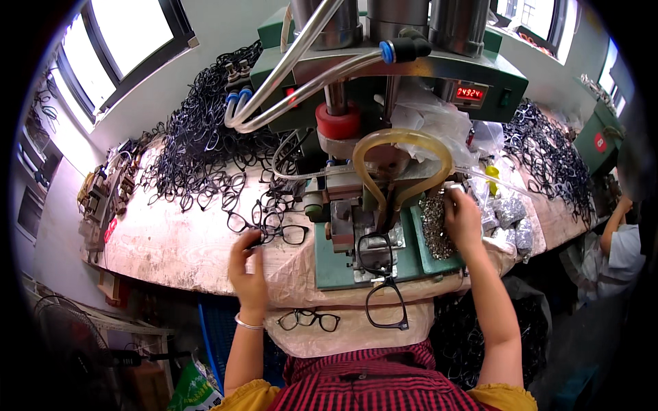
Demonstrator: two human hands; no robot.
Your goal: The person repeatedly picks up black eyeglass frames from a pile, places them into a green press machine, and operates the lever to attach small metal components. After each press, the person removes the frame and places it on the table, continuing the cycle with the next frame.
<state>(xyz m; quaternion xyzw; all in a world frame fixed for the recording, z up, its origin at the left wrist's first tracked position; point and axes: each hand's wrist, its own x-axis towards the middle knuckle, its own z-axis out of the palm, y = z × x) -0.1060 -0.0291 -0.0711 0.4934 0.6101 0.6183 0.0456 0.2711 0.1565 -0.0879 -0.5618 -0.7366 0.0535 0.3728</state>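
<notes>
My left hand (248,274) is at the left of the machine, slightly blurred, its fingertips closed on the edge of a black eyeglass frame (295,235) beside the loose pile. My right hand (464,218) reaches into a green tray (449,266) of small metal parts (434,226). Its fingers are pinched together; whatever is between them is hidden. Between my hands, another eyeglass frame (387,306) hangs in the press fixture (363,274), one rim inside and the other toward me. A further eyeglass frame (308,320) lies on the cloth near my lap.
A green press (391,75) with clear air hoses, a yellowish looped tube (404,135) and a red digital display stands ahead. Heaps of black frames (205,130) lie left and right. Plastic-wrapped packets (510,212) sit right of the tray. Another person's arm (613,222) shows far right.
</notes>
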